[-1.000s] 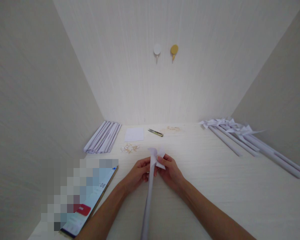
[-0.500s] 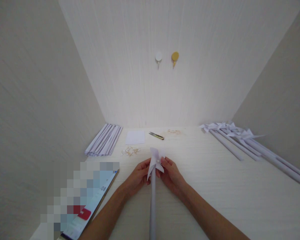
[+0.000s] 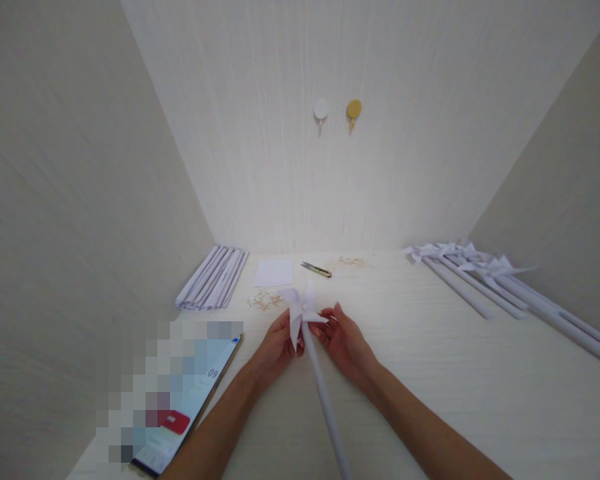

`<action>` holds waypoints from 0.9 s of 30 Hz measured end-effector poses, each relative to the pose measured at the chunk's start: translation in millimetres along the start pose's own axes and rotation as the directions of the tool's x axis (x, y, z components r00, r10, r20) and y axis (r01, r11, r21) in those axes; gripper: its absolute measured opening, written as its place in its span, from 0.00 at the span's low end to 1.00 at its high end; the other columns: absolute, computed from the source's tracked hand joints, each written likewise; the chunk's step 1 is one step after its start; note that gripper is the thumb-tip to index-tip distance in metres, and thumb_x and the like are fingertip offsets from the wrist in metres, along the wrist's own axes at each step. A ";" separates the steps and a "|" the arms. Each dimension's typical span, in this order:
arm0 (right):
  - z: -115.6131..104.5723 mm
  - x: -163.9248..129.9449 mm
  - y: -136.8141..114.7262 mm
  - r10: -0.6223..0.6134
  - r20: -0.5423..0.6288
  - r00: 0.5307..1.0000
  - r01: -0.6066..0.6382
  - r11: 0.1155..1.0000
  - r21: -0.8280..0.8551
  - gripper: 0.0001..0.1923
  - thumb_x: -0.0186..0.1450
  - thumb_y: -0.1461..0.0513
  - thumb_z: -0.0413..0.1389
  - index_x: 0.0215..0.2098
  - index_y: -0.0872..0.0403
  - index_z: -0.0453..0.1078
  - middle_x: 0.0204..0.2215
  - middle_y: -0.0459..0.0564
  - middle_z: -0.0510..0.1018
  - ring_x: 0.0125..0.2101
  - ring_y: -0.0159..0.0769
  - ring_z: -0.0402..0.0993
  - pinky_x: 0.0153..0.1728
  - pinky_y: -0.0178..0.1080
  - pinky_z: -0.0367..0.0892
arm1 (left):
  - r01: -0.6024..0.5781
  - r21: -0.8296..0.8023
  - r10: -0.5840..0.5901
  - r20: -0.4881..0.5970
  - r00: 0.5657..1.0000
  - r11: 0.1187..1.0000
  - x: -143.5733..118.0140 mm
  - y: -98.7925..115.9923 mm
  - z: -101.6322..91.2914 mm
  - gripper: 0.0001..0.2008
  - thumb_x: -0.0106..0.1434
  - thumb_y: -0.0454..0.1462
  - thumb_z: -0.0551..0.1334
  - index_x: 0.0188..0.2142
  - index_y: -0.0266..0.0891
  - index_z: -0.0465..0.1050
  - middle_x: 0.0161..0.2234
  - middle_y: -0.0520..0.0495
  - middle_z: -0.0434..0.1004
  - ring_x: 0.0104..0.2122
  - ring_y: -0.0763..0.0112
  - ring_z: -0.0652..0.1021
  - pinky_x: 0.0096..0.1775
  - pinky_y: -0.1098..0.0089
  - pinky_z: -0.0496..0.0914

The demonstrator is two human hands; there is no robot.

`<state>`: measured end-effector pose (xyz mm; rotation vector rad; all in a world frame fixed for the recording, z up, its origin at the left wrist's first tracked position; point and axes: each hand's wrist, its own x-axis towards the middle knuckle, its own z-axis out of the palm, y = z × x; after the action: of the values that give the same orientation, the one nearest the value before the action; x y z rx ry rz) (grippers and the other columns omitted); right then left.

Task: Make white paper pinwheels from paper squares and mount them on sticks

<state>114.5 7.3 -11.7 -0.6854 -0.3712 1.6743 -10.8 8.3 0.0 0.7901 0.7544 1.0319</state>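
A white paper pinwheel (image 3: 304, 308) on a rolled-paper stick (image 3: 325, 393) is between my hands, its blades facing up. My left hand (image 3: 275, 348) is closed on it just below the blades, with some fingers hidden behind the paper. My right hand (image 3: 347, 343) is beside the right-hand blade, fingers loosely bent and thumb raised off the paper. Its fingertips come close to the top of the stick; whether they touch it I cannot tell. The stick slants toward the lower right, its near end out of view.
Paper rolls (image 3: 213, 278) lie at the back left, near a white paper sheet (image 3: 273, 273), small cut sticks with white tips (image 3: 264, 300) and thread snips (image 3: 317, 269). Tiny pale bits (image 3: 351, 261) lie behind. Several finished pinwheels (image 3: 495, 267) lie right. A phone (image 3: 195, 407) is at left.
The pinwheel's blades have turned and moved slightly left, and the stick's near end has swung right. My right thumb has come off the blade. The phone's displayed digits changed from 08 to 09.
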 end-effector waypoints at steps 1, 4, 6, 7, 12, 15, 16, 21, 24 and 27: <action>-0.3 0.0 -0.3 0.009 -0.009 1.000 -0.009 1.000 0.001 0.15 0.44 0.54 0.62 0.21 0.57 0.67 0.18 0.44 0.74 0.23 0.28 0.71 0.24 0.30 0.63 | -0.017 -0.010 0.016 -0.022 1.000 1.000 0.1 0.6 -0.2 0.07 0.46 0.33 0.62 0.27 0.35 0.68 0.19 0.53 0.69 0.15 0.82 0.64 0.16 0.80 0.57; -1.0 -1.2 -0.9 0.023 0.001 1.000 -0.023 1.000 -0.002 0.13 0.47 0.56 0.61 0.20 0.57 0.66 0.20 0.46 0.75 0.25 0.29 0.72 0.26 0.30 0.64 | -0.067 -0.019 0.067 -0.029 0.997 0.998 0.7 1.9 -0.8 0.06 0.47 0.35 0.62 0.26 0.35 0.67 0.20 0.52 0.70 0.16 0.82 0.65 0.17 0.81 0.58; -1.5 -3.0 -0.9 0.014 0.016 1.000 -0.014 1.000 -0.025 0.12 0.47 0.57 0.61 0.19 0.57 0.65 0.22 0.48 0.76 0.27 0.30 0.73 0.27 0.30 0.64 | -0.085 -0.019 0.084 -0.012 0.996 0.996 1.2 2.0 -1.4 0.07 0.48 0.36 0.62 0.26 0.35 0.67 0.21 0.51 0.71 0.16 0.82 0.65 0.16 0.81 0.56; -1.7 -4.2 -0.8 0.007 0.020 1.000 -0.006 0.999 -0.044 0.11 0.48 0.58 0.61 0.19 0.57 0.65 0.23 0.48 0.77 0.27 0.30 0.73 0.28 0.31 0.64 | -0.087 -0.025 0.087 -0.009 0.996 0.996 1.4 1.8 -1.7 0.07 0.48 0.36 0.62 0.26 0.35 0.66 0.21 0.51 0.71 0.16 0.82 0.66 0.16 0.81 0.56; -1.6 -10.0 -2.1 -0.024 0.026 0.999 0.027 0.990 -0.138 0.10 0.47 0.59 0.61 0.21 0.58 0.66 0.24 0.48 0.77 0.28 0.30 0.73 0.30 0.31 0.65 | -0.103 -0.044 0.103 0.006 0.995 0.994 2.3 0.6 -3.2 0.06 0.50 0.36 0.60 0.27 0.36 0.65 0.22 0.52 0.71 0.18 0.81 0.68 0.16 0.82 0.57; -2.5 -13.1 -5.4 -0.021 0.021 1.000 0.025 0.979 -0.201 0.11 0.46 0.59 0.62 0.21 0.58 0.67 0.24 0.48 0.77 0.28 0.29 0.72 0.31 0.31 0.65 | -0.108 -0.031 0.108 0.001 0.994 0.994 3.6 0.2 -3.8 0.06 0.50 0.36 0.60 0.28 0.37 0.65 0.22 0.52 0.71 0.18 0.81 0.67 0.16 0.81 0.57; -3.3 -14.7 -7.0 -0.017 0.014 1.000 0.020 0.973 -0.231 0.11 0.46 0.59 0.62 0.21 0.58 0.67 0.24 0.48 0.77 0.28 0.29 0.72 0.32 0.31 0.65 | -0.105 -0.025 0.105 -0.005 0.994 0.994 4.1 0.1 -4.1 0.07 0.49 0.36 0.61 0.28 0.37 0.64 0.22 0.52 0.71 0.18 0.81 0.67 0.16 0.81 0.57; -8.9 -35.1 -16.4 -0.060 0.014 0.998 0.058 0.828 -0.558 0.12 0.47 0.58 0.61 0.20 0.58 0.64 0.26 0.50 0.76 0.29 0.29 0.71 0.32 0.33 0.65 | -0.111 -0.016 0.111 0.009 0.994 0.994 5.4 -1.5 -6.2 0.08 0.50 0.37 0.60 0.29 0.37 0.64 0.24 0.52 0.71 0.17 0.82 0.65 0.16 0.81 0.57; -7.4 -58.5 -19.7 -0.186 0.046 0.982 0.155 0.633 -0.759 0.13 0.48 0.58 0.59 0.19 0.57 0.61 0.28 0.50 0.74 0.28 0.31 0.70 0.28 0.33 0.65 | -0.118 -0.020 0.119 0.027 0.993 0.993 4.6 -2.0 -6.5 0.08 0.51 0.38 0.60 0.30 0.37 0.63 0.24 0.52 0.71 0.17 0.83 0.64 0.16 0.81 0.57; -1.7 -82.0 -18.4 -0.207 0.080 0.975 0.168 0.455 -0.875 0.11 0.50 0.60 0.57 0.20 0.54 0.58 0.31 0.49 0.74 0.28 0.32 0.70 0.28 0.35 0.66 | -0.121 -0.014 0.121 0.029 0.992 0.993 3.1 -0.8 -5.4 0.08 0.51 0.38 0.60 0.29 0.37 0.63 0.24 0.52 0.71 0.17 0.82 0.64 0.16 0.81 0.56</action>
<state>137.9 -68.2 17.0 -1.3784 -1.3052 1.1463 -14.0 12.1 -4.0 0.8471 0.6804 1.1302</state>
